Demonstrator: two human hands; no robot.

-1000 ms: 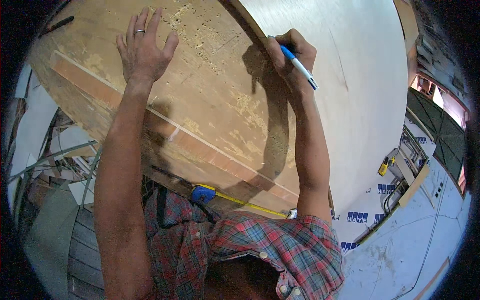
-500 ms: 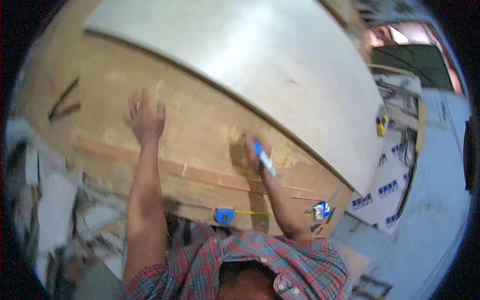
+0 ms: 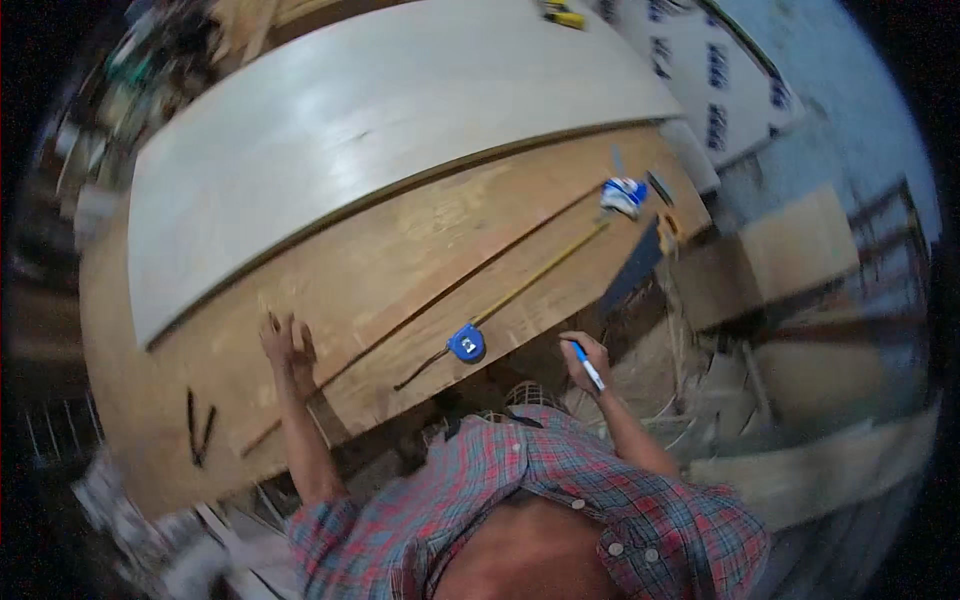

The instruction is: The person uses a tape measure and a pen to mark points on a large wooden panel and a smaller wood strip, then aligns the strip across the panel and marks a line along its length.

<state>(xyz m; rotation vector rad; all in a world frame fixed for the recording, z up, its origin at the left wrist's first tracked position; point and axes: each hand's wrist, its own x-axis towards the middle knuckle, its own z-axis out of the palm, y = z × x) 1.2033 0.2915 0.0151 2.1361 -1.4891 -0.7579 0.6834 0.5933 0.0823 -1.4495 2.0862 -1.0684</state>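
Note:
My left hand (image 3: 288, 348) rests on the brown wooden board (image 3: 420, 235), its fingers spread and holding nothing I can see. A dark V-shaped tool (image 3: 198, 430) lies on the board near it. Past the board's near edge, my right hand (image 3: 586, 362) is closed around a blue and white marker (image 3: 587, 366). To the left of that hand sits a blue tape measure (image 3: 466, 343), its yellow blade (image 3: 540, 272) drawn out toward the far right. A long thin dark strip or gap (image 3: 470, 268) runs across the board behind the tape.
A large white panel (image 3: 400, 100) covers the far part of the board. At the right end are a crumpled blue and white packet (image 3: 624, 196) and a handsaw (image 3: 636, 265) overhanging the edge. A yellow and black object (image 3: 563, 15) lies on the panel. Another wooden board (image 3: 765, 260) stands at right.
My view has turned, so board and panel appear rotated. My right hand has drawn back from the board's surface to beyond its near edge, still with the marker. My left hand stays on the board.

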